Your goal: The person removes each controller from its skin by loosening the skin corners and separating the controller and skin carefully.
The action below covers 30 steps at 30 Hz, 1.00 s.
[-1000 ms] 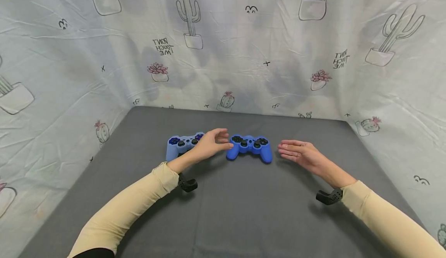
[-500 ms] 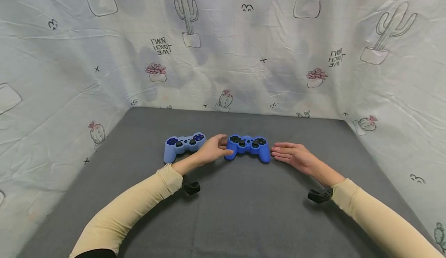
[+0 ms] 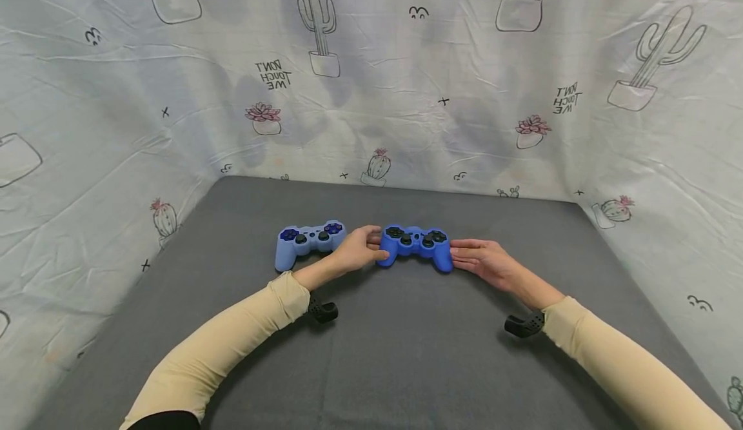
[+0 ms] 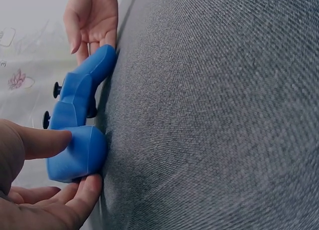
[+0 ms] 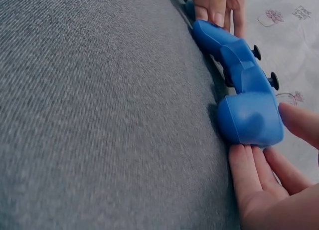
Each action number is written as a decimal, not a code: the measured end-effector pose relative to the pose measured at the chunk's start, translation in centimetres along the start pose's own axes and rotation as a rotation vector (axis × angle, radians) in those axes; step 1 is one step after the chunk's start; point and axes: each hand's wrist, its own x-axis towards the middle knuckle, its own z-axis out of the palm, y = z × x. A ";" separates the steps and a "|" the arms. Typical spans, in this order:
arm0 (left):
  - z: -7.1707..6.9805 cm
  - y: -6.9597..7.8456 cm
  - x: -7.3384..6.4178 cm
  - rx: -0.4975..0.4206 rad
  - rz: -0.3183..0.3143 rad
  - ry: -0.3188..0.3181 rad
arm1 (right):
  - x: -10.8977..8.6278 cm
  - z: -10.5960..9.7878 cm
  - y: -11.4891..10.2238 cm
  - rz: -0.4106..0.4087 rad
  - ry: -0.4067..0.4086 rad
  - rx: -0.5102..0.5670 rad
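Note:
A bright blue game controller [image 3: 415, 244] with black sticks and buttons lies on the grey cloth. My left hand [image 3: 356, 249] is at its left end; in the left wrist view the thumb [image 4: 47, 142] presses on the handle while the fingers [image 4: 84, 197] hold the side from beneath. At the opposite end is my right hand [image 3: 486, 263], its fingers nearly straight. The right wrist view has those fingertips [image 5: 241, 157] touching the handle's side and the thumb [image 5: 299, 121] right at its upper edge. Just left of my left hand lies a lighter blue controller [image 3: 307, 243].
Grey cloth [image 3: 395, 346] covers the table. Behind and along both sides hangs a pale curtain [image 3: 371, 95] printed with cacti. Black wrist mounts [image 3: 525, 324] sit below both hands.
My right hand has moved left until its fingertips reach the bright blue controller. The left hand has settled onto the other handle. Both controllers stay where they were.

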 end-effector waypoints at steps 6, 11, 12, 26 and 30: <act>0.3 -0.6 0.1 -0.011 0.015 0.017 | 0.4 0.7 0.1 -0.006 0.043 -0.079; 0.5 -0.4 0.0 -0.038 0.030 0.010 | 0.6 0.8 0.6 -0.016 0.105 -0.107; 0.5 -0.3 0.0 -0.047 0.028 0.009 | 0.6 0.8 0.6 -0.019 0.112 -0.109; 0.5 -0.4 -0.3 -0.078 0.034 0.057 | 0.2 1.7 0.3 -0.052 0.123 -0.093; 0.7 -0.6 -0.5 -0.084 0.066 0.063 | -0.2 1.9 0.4 -0.061 0.134 -0.082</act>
